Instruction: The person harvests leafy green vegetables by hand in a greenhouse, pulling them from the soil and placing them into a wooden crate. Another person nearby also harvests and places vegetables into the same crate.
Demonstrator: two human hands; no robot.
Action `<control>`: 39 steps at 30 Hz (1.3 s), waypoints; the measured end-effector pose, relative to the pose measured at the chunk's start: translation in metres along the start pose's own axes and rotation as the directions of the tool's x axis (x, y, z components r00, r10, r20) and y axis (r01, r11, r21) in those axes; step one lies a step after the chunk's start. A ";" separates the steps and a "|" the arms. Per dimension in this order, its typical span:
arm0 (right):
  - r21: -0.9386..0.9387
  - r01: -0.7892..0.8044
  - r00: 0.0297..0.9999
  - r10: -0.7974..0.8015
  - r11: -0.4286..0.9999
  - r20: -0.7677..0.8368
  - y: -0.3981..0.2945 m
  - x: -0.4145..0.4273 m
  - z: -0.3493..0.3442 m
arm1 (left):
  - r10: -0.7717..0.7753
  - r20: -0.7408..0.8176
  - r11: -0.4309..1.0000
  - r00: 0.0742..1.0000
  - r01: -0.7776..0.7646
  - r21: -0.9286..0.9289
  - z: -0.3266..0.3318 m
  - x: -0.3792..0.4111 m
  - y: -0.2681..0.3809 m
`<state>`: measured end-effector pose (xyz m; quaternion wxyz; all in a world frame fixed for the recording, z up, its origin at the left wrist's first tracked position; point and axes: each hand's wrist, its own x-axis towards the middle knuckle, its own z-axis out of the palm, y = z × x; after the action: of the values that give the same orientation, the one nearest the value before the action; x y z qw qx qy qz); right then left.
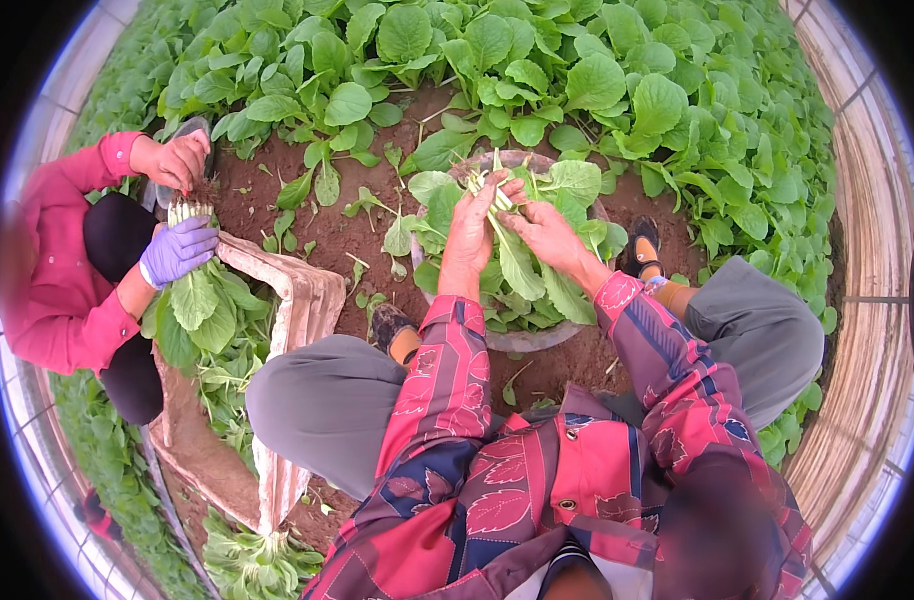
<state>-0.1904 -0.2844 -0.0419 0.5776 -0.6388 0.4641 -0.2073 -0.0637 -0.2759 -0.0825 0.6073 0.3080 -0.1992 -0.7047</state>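
My left hand (470,229) is closed around a small bunch of leafy greens (518,262), with pale stalks and root ends towards the far side. Against the same stalks, my right hand (551,232) pinches with thumb and fingers from the right. The leaves hang down towards me. Directly below both hands is a round, dirt-smeared basin (528,343) heaped with loose green plants (577,187). The leaves and my hands hide most of its inside.
At left a co-worker's purple-gloved hand (178,251) holds a bundle of greens (194,300); their bare hand (176,161) is at its roots. A muddy, pale crate (299,289) with greens stands beside my left knee. Growing plants (487,45) border the soil (337,240) ahead.
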 end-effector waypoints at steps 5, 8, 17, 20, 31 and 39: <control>0.184 -0.002 0.999 -0.006 0.983 0.042 0.004 -0.001 0.006 | -0.004 0.064 0.999 0.998 0.002 0.038 0.007 -0.006 -0.003; 0.127 -0.088 0.996 0.084 0.988 0.037 0.001 0.000 0.009 | 0.019 0.066 0.991 0.998 -0.028 0.132 -0.003 -0.002 -0.005; -0.515 0.062 0.959 0.091 0.855 0.267 0.001 0.036 -0.012 | 0.219 -0.302 0.934 0.928 -0.288 -0.209 -0.094 -0.001 0.031; -0.516 0.137 0.974 -0.021 0.846 0.225 -0.008 0.086 -0.025 | 0.150 -0.455 0.933 0.878 -0.277 -0.229 -0.075 0.005 0.045; -0.794 0.486 0.814 -0.142 -0.367 0.563 0.065 0.386 0.066 | -0.049 -0.475 0.961 0.879 -0.089 -0.263 -0.077 0.027 0.052; -0.521 0.485 0.865 0.299 -0.702 0.402 0.041 0.461 0.077 | -0.020 -0.542 0.917 0.840 -0.200 -0.344 -0.113 0.025 0.059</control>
<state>0.0793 -0.6222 -0.2242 -0.3272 -0.8428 0.1205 0.4101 0.0539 -0.3009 -0.1317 0.7201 0.3560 0.1066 -0.5860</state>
